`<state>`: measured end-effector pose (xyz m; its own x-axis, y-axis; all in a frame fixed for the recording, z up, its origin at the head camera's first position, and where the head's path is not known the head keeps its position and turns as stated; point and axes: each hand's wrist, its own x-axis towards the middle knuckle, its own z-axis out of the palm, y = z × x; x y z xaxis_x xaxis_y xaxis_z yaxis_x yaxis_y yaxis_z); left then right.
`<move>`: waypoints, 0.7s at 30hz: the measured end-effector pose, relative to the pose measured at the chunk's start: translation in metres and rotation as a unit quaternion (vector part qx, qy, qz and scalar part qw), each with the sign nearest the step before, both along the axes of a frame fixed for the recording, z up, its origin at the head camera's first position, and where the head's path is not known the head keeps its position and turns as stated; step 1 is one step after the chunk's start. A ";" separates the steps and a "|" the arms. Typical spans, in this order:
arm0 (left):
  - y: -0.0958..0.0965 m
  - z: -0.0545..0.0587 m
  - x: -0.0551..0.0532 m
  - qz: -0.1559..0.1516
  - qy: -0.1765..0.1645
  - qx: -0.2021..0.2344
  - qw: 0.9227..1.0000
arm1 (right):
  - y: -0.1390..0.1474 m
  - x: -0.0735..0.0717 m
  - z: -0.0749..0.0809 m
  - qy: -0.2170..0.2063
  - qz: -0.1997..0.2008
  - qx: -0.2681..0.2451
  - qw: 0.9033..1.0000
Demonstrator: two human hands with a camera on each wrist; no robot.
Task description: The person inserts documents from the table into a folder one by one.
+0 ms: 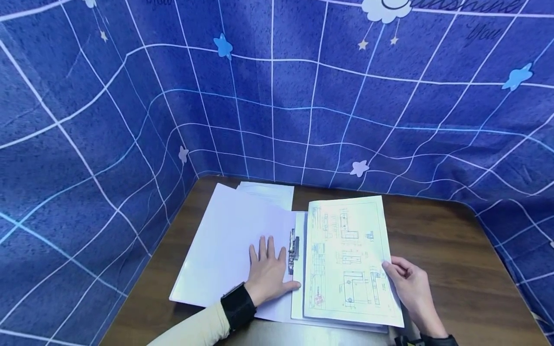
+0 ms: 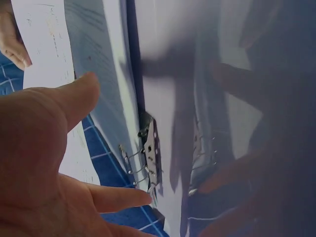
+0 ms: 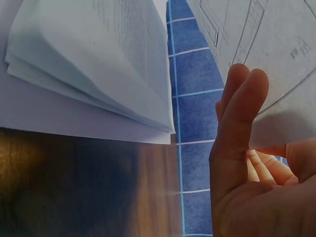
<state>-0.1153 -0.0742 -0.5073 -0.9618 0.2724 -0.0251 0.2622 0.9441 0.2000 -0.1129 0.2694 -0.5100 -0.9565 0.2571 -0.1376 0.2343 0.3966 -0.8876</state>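
Head view: the right hand [image 1: 410, 287] pinched a white printed drawing sheet [image 1: 357, 259] over an open white folder [image 1: 229, 235] on the brown wooden bench [image 1: 454, 269]; the left hand [image 1: 269, 276] lay spread beside a metal clip [image 1: 294, 249].

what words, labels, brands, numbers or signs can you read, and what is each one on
"Sunshine", cut at the top: on the blue cloth
"You", below it: same cloth
"You", cut off, upper left: same cloth
Drawing sheet, including its red mark: too small to read
Sheet behind the folder: too small to read
Pages in the folder: too blurred to read
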 end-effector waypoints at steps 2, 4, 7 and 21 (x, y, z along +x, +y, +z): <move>0.001 -0.002 0.001 -0.001 -0.005 -0.006 1.000 | 0.000 0.000 -0.001 0.003 -0.003 0.004 1.000; 0.002 -0.004 0.002 -0.001 -0.008 -0.011 1.000 | 0.000 0.001 -0.002 0.006 -0.004 0.008 1.000; 0.002 -0.005 0.003 0.001 -0.013 -0.016 1.000 | 0.000 0.001 -0.003 0.007 -0.006 0.013 1.000; 0.003 -0.014 0.005 0.010 -0.021 -0.020 1.000 | -0.001 0.001 -0.006 -0.021 0.004 0.026 0.999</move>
